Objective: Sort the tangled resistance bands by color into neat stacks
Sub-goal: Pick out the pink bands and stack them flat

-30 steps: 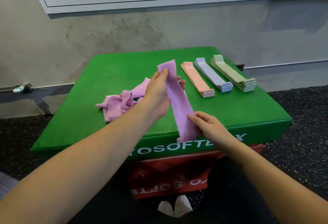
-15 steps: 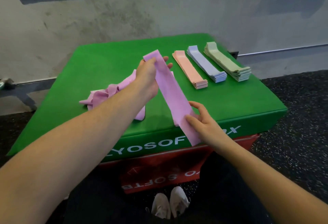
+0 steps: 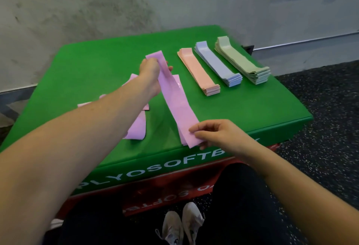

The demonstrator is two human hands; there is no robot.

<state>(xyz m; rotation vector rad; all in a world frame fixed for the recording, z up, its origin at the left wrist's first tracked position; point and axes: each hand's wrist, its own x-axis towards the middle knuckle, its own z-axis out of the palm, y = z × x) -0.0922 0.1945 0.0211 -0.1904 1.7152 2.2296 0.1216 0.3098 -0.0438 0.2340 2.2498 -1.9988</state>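
A pink-purple resistance band [image 3: 175, 99] is stretched flat and diagonal over the green box top [image 3: 252, 108]. My left hand [image 3: 150, 69] pinches its far end. My right hand [image 3: 213, 134] pinches its near end by the box's front edge. More pink-purple bands [image 3: 137, 126] lie loose to the left, partly hidden under my left forearm. On the right stand three neat stacks: peach [image 3: 198, 71], blue [image 3: 217, 63] and green [image 3: 242, 60].
The green box sits on a red box [image 3: 165, 192] with white lettering. A grey wall [image 3: 116, 7] rises behind. Dark speckled floor [image 3: 330, 147] lies to the right. My shoes [image 3: 182, 225] are below the front edge.
Both hands have lowered the band toward the box top and drawn it out flatter and longer. The camera has tilted down and moved closer.
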